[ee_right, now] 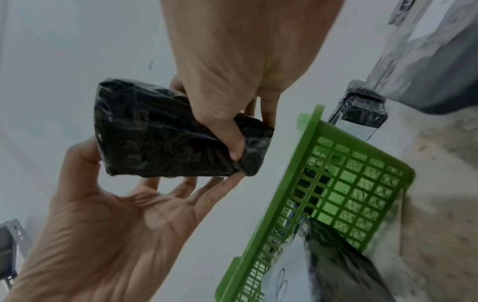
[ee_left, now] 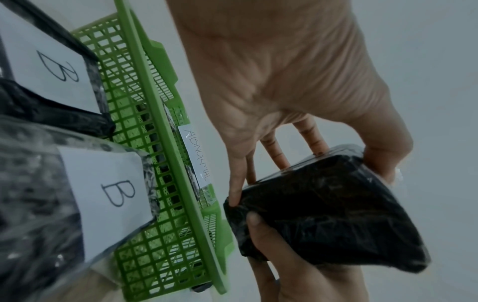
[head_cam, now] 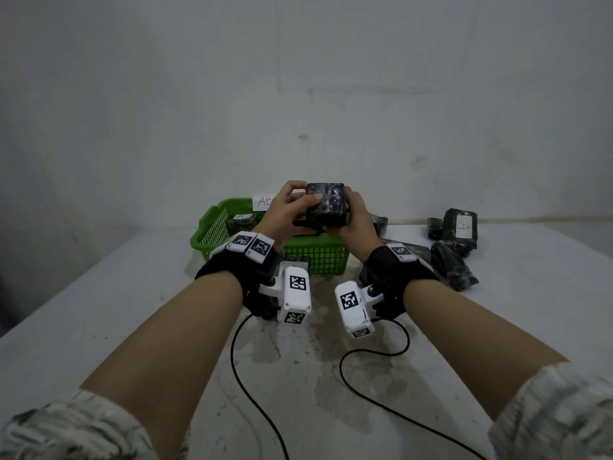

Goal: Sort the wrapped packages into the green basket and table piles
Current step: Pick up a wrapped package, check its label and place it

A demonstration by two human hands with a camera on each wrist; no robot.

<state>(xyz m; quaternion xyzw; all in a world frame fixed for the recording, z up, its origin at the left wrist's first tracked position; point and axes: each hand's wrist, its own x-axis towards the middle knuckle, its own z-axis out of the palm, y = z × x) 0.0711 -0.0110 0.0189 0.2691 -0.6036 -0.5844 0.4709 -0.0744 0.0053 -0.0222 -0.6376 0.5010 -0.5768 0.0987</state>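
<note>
Both hands hold one black plastic-wrapped package (head_cam: 326,205) in the air above the green basket (head_cam: 318,257). My left hand (head_cam: 292,207) spans it, thumb on one side and fingers on the other, as the left wrist view shows on the package (ee_left: 323,214). My right hand (head_cam: 355,215) grips its right end, the thumb pressed near a corner of the package (ee_right: 160,139). No label shows on the held package. Inside the basket lies a dark package with an "A" label (head_cam: 242,220).
The basket rim (ee_left: 160,143) carries a handwritten paper label (ee_left: 196,155). Two packages marked "B" (ee_left: 111,190) lie on the table against its near wall. A pile of black packages, one marked "A" (head_cam: 461,227), sits at the right. Cables (head_cam: 238,360) trail over the stained table.
</note>
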